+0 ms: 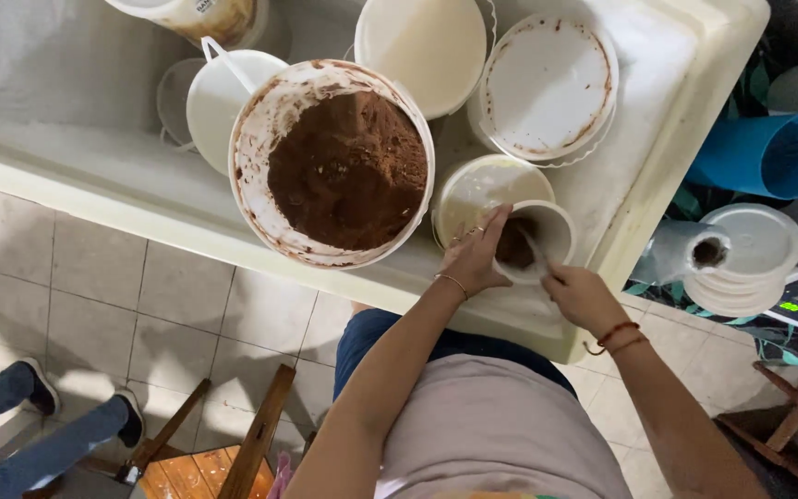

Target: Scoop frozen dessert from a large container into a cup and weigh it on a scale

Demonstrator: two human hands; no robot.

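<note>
The left hand (475,254) grips a small white cup (536,238), brown powder inside, by its rim. The right hand (582,294) pinches a pale spoon (538,254) dipped in the cup. Just left of the grip stands a big white bucket (332,162) of brown powder; above, a powder-smeared round lid (547,85).

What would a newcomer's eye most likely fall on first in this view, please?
Probably the large white bucket of brown powder in the middle of the pale chest. Just right of it, the left hand steadies a small white cup holding some of the same powder, while the right hand works a utensil inside it. Stacked lids sit far right.
</note>
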